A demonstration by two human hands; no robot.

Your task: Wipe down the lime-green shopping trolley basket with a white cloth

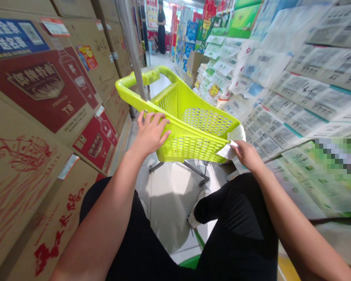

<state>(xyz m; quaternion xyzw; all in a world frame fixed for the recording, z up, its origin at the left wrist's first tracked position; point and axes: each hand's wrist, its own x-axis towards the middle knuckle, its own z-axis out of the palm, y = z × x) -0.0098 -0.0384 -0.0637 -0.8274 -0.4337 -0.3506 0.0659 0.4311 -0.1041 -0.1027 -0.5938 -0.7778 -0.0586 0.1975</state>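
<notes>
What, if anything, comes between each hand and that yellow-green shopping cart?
Nothing visible at the left hand, which rests on the shopping cart. At the right hand, only the white sheet it pinches at the cart's corner.

- One yellow-green cart (190,129) is standing.
- Two bare hands are showing: one left hand (152,131), one right hand (246,155).
- At least one white sheet (226,151) is showing; a second is impossible to tell.
- One metal pole (132,43) is rising.
- Two white shoes (195,214) are peeking out.
- One blue notice (6,42) is showing.
- Two red bottle-printed panels (46,111) are showing.
- One person (161,27) is standing upright.
- Cartons (96,76) and wrapped packs (305,76) are defying a sure count.
</notes>
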